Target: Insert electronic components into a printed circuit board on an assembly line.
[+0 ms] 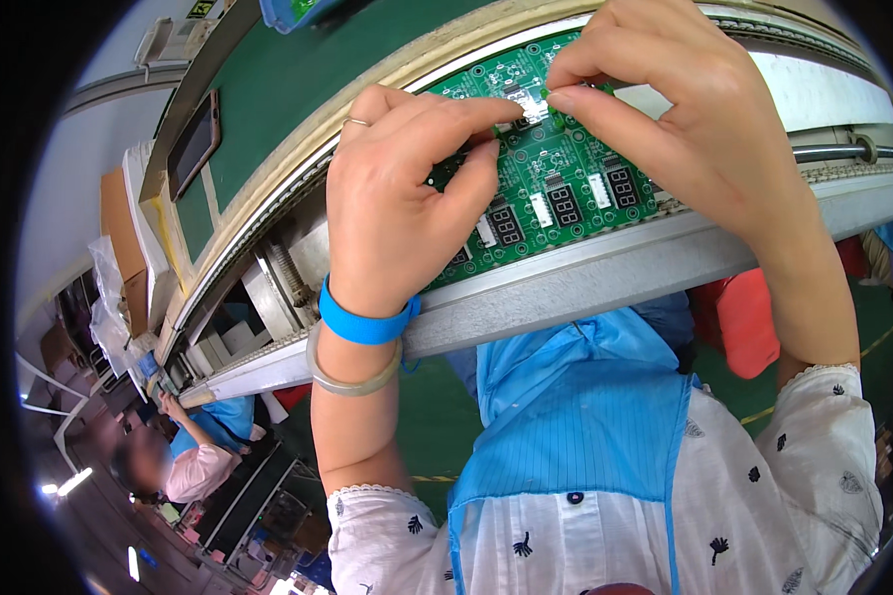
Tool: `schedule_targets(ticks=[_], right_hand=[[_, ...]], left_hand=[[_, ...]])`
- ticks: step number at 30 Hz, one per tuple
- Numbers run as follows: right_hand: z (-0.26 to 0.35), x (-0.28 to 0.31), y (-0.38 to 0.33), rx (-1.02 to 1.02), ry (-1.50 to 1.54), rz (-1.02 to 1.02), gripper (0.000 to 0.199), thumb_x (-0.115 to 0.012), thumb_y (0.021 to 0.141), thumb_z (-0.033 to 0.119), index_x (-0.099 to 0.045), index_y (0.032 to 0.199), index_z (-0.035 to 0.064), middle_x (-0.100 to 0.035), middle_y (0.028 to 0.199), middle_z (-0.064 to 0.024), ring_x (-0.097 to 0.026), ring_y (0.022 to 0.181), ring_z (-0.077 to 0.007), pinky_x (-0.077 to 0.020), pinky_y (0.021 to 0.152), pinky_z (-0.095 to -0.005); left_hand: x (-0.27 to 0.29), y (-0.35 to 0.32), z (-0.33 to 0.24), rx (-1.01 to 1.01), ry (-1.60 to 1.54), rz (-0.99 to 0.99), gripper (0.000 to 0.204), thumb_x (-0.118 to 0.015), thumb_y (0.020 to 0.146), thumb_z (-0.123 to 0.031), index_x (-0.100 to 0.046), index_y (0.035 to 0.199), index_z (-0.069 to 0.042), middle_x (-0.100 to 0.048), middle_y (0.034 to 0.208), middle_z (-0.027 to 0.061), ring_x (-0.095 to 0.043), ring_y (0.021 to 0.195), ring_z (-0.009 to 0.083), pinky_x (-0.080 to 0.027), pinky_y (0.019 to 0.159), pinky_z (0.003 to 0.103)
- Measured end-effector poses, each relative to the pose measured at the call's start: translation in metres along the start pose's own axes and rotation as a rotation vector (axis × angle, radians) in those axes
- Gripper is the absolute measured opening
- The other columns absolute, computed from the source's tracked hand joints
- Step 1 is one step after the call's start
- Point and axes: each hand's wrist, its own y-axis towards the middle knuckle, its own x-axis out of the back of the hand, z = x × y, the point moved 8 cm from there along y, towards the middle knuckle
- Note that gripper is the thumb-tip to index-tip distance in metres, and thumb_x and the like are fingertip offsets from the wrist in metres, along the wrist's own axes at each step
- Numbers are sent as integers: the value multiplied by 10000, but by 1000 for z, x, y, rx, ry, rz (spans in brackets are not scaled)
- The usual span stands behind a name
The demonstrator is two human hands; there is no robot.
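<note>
A green circuit board panel (577,164) lies between the rails in front of me. It carries black digit displays (564,206) and white connectors (541,210) in a row along its near side. My left hand (397,188) is over the board's left part, thumb and index finger curled toward each other at the components; whatever is between them is hidden. My right hand (690,114) reaches in from the right. Its thumb and index finger pinch at a small bright green part (555,113) at the board's far side, close to the left fingertip.
A metal rail (566,283) runs along the near side. Beyond the far rail is a green surface (303,99) with a phone (195,144) at its left end and a blue tray (293,12). A co-worker in a pink sleeve (200,471) sits farther down the line.
</note>
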Motion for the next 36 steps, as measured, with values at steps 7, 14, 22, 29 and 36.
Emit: schedule_targets(ticks=[7,14,22,29,36], right_hand=[[-1,0,-3,46,53,2,81,-744,835,86,-701,867,25,-599,820,-110,-570,821,-290,-469,764,-370],[-12,-10,-22,647,117,-506,79,-729,841,85,-700,855,14,-597,817,-114,-575,836,-292,-476,781,-369],[-8,-10,-23,584,87,-467,77,-722,842,82,-696,836,10,-599,813,-119,-581,839,-293,-477,784,-372],[-6,-10,-23,552,91,-416,82,-717,848,83,-696,848,3,-603,820,-124,-584,845,-299,-478,793,-381],[-14,-14,-8,117,89,-5,81,-714,853,85,-701,858,4,-608,824,-124,-587,853,-306,-480,809,-386]], left_hand=[[-2,0,1,-29,23,9,279,-713,756,-15,-795,994,-135,-739,859,22,-615,798,219,-465,774,330],[-5,3,2,-10,-40,42,313,-689,734,-4,-800,1003,-122,-720,835,22,-602,785,186,-459,778,321],[-4,0,4,-12,-21,29,301,-705,747,-1,-800,1007,-120,-720,836,28,-596,786,193,-464,802,316],[-4,0,3,-27,-10,50,307,-713,755,-3,-799,1021,-129,-719,835,21,-583,787,189,-455,807,315],[-5,-1,3,-13,19,39,334,-733,743,7,-794,1037,-139,-706,819,-2,-562,812,188,-449,805,317]])
